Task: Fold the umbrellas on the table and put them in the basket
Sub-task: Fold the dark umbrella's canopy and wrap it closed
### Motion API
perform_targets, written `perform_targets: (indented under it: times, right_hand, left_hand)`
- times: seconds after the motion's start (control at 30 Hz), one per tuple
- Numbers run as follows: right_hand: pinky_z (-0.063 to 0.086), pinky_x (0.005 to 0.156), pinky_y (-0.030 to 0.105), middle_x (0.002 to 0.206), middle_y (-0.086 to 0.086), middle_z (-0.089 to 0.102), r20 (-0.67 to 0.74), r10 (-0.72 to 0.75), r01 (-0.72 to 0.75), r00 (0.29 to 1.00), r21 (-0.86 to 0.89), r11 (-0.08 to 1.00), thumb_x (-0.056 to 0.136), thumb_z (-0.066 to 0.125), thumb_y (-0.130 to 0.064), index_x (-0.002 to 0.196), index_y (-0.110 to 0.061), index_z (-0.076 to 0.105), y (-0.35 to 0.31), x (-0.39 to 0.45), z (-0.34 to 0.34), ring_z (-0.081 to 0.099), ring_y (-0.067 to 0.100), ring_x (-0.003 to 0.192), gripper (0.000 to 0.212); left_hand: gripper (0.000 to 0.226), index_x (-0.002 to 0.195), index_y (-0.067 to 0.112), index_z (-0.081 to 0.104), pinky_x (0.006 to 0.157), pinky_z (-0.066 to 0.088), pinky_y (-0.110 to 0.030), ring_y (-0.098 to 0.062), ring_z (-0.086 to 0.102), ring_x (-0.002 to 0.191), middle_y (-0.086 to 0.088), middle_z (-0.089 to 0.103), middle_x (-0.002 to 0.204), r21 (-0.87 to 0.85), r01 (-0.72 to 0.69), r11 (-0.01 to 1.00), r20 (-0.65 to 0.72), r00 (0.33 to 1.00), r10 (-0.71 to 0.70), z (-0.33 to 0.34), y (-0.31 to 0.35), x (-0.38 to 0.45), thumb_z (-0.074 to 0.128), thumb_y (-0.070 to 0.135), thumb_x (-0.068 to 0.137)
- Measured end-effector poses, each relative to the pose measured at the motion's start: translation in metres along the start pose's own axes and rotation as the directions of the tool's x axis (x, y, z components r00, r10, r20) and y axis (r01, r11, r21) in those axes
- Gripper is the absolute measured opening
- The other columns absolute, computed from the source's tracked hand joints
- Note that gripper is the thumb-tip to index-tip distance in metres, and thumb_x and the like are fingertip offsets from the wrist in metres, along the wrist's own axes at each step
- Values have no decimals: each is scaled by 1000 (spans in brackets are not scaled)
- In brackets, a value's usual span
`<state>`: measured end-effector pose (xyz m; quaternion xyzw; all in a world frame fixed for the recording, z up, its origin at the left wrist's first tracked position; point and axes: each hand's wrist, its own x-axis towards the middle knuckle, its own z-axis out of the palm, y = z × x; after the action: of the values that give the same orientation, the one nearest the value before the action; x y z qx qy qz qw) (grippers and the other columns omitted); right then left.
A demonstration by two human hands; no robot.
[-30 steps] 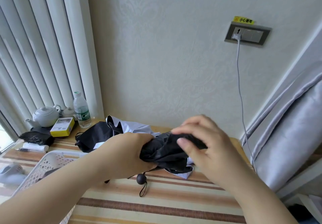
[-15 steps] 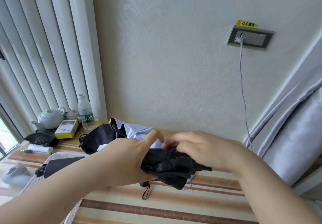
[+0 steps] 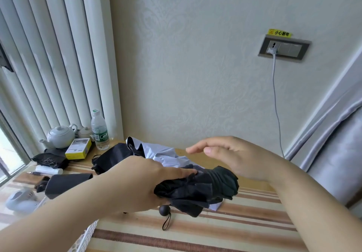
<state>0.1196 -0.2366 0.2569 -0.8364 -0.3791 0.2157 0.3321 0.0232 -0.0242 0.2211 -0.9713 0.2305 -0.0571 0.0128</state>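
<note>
My left hand (image 3: 141, 181) grips a bunched black folding umbrella (image 3: 197, 189) above the striped table (image 3: 195, 236); its round black handle knob (image 3: 164, 210) and wrist loop hang below. My right hand (image 3: 231, 153) hovers just above the umbrella's far end with straight fingers, holding nothing. Behind lies another umbrella with a pale lilac and black canopy (image 3: 156, 151), loosely spread on the table. A white lattice basket (image 3: 86, 238) stands at the lower left, mostly hidden by my left arm, with a folded black umbrella (image 3: 66, 183) lying in it.
At the back left stand a white teapot (image 3: 59, 136), a yellow box (image 3: 78, 148), a water bottle (image 3: 100, 130) and a black pouch (image 3: 49, 160). A wall socket (image 3: 284, 48) with a hanging cable is on the right. A grey curtain (image 3: 337, 144) hangs at the right edge.
My right hand has let go of the black umbrella and lifted clear of it with fingers straightened. My left hand keeps its grip; the handle knob has come back into sight below.
</note>
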Motion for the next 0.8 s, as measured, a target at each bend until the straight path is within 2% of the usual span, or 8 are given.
perform_targets:
  times: [0.07, 0.17, 0.33, 0.5, 0.57, 0.63, 0.73, 0.8]
  right_hand:
    - [44, 102, 34, 111, -12, 69, -79, 31, -41, 996, -129, 991, 100, 45, -32, 106, -42, 66, 0, 1, 4, 60, 3, 108, 24]
    - [49, 96, 34, 106, -17, 68, -94, 174, -194, 980, -277, 941, 98, 47, -40, 107, -36, 67, 2, 5, 8, 61, 1, 100, 21]
    - [48, 90, 26, 83, -21, 69, 11, 158, -153, 987, -196, 969, 91, 61, -41, 109, -38, 62, 2, 11, 20, 59, -9, 78, 18]
    - [38, 104, 21, 118, -23, 51, 83, 51, -40, 995, -130, 991, 94, 58, -34, 102, -37, 70, 8, 11, 17, 52, -11, 107, 15]
    - [41, 103, 20, 118, -22, 62, 224, 75, -83, 972, 29, 996, 98, 47, -34, 116, -25, 69, 4, 7, 13, 58, -6, 110, 30]
    - [40, 98, 14, 112, -25, 67, 299, 102, -150, 949, 142, 978, 97, 38, -38, 123, -24, 65, 2, 2, 8, 59, -6, 110, 40]
    - [38, 99, 15, 118, -22, 66, 190, 100, -137, 977, 190, 972, 100, 38, -33, 116, -28, 65, 4, 0, 4, 57, -7, 112, 32]
    - [37, 103, 19, 122, -26, 60, 26, 44, -46, 999, 86, 995, 101, 46, -25, 107, -29, 67, 4, 0, 6, 52, -10, 116, 22]
  left_hand:
    - [55, 134, 48, 36, 45, -3, -15, 0, 16, 41, 19, 39, 58, 114, 32, 993, 18, 999, -35, 2, -5, -4, 46, 48, 80]
    - [77, 133, 45, 44, 48, -7, -20, -12, 27, 34, 9, 42, 51, 206, -17, 978, -13, 1000, 20, 14, -6, -5, 57, 48, 57]
    - [71, 125, 46, 48, 33, 24, -19, -14, 40, 33, 9, 44, 52, 135, -58, 989, -49, 997, 65, 20, 2, -5, 66, 48, 56]
    - [66, 137, 53, 27, 38, 38, -19, -9, 52, 44, 12, 56, 62, -73, -11, 997, -80, 997, 5, 25, -6, -11, 42, 56, 73]
    - [61, 130, 66, 12, 58, 52, -25, -11, 64, 71, 14, 67, 90, -217, -4, 976, -51, 999, -8, 19, -6, -12, 29, 63, 71]
    - [63, 124, 72, 2, 72, 51, -25, -9, 63, 90, 18, 64, 110, -301, 11, 953, -34, 999, -22, 16, -2, -14, 19, 69, 63]
    - [68, 123, 76, -3, 63, 39, -11, -5, 57, 89, 22, 62, 111, -313, 62, 948, 13, 998, -61, 16, -3, -14, 15, 72, 57]
    - [68, 124, 76, -7, 56, 24, -4, -6, 55, 85, 18, 63, 105, -279, 64, 958, 6, 998, -65, 20, -5, -12, 16, 73, 60]
